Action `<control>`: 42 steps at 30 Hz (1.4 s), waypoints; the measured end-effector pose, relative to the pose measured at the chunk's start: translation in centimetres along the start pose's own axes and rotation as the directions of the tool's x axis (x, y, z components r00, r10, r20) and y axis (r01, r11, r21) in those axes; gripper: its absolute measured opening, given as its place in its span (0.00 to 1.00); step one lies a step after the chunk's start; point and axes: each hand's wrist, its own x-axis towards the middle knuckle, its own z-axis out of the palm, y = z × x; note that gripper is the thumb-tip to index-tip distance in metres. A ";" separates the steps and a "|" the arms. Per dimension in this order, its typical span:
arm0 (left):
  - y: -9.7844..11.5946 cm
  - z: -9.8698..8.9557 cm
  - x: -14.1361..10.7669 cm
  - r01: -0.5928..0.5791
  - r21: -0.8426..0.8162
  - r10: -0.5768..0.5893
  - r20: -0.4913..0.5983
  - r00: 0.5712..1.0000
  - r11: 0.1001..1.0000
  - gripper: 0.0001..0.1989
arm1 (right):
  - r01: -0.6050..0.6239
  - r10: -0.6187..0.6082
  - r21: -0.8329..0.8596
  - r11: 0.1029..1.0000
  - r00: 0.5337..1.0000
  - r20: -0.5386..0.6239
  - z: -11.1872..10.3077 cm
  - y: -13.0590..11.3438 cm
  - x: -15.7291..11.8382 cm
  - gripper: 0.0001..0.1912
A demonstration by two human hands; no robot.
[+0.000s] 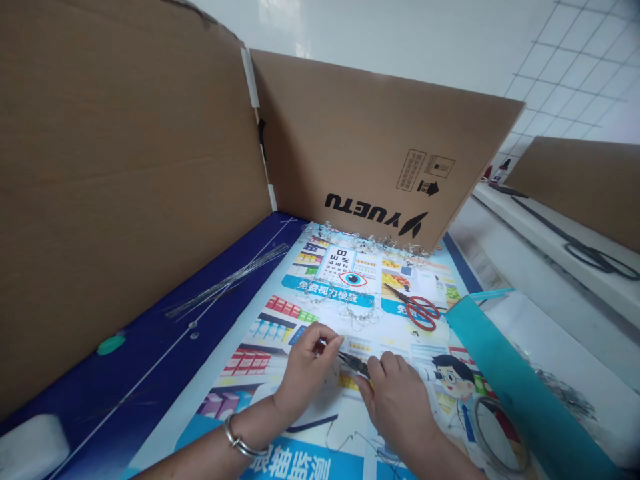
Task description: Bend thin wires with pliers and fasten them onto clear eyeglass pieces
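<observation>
My right hand [397, 400] is wrapped round a pair of pliers [354, 363] with dark, narrow jaws pointing up and left. My left hand [305, 367], with a silver bangle [239, 440] on the wrist, has thumb and forefinger pinched together right at the plier tips. Whatever sits in that pinch is too small to make out. Just beyond the hands, strands of thin wire with small clear beads [361, 313] lie on the printed sheet [295, 327]. Red-handled scissors [420, 310] rest to their right. Bent wire pieces [380, 448] lie nearer me, between the forearms.
Tall cardboard panels [125, 167] stand left and behind. A row of beaded wire pieces [385, 245] lines the back. Straight wires [230, 281] lie at left near a green blob [111, 344]. At right are a coil of wire [477, 427] and a teal-edged box [520, 380] holding metallic pieces.
</observation>
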 end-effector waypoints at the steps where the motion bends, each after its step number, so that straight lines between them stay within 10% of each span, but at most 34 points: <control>1: 0.0 0.0 0.0 -0.012 0.009 0.012 0.005 1.000 1.000 0.06 | 0.000 0.000 -0.002 1.000 1.000 -0.009 0.0 0.0 0.0 0.10; 13: 0.2 -0.2 0.2 -0.024 0.043 0.021 0.088 0.996 0.999 0.06 | 0.001 -0.002 -0.038 0.999 0.999 -0.033 0.5 0.3 0.1 0.08; 27: -1.5 -0.4 1.5 0.337 -0.158 -0.286 0.276 0.918 0.928 0.08 | 0.002 -0.004 -0.034 0.999 0.999 -0.052 0.6 1.4 0.0 0.08; 42: -1.6 -0.8 1.8 0.450 -0.310 -0.309 0.411 0.858 0.837 0.08 | 0.025 -0.023 0.034 0.999 0.999 -0.049 0.6 1.9 -0.2 0.09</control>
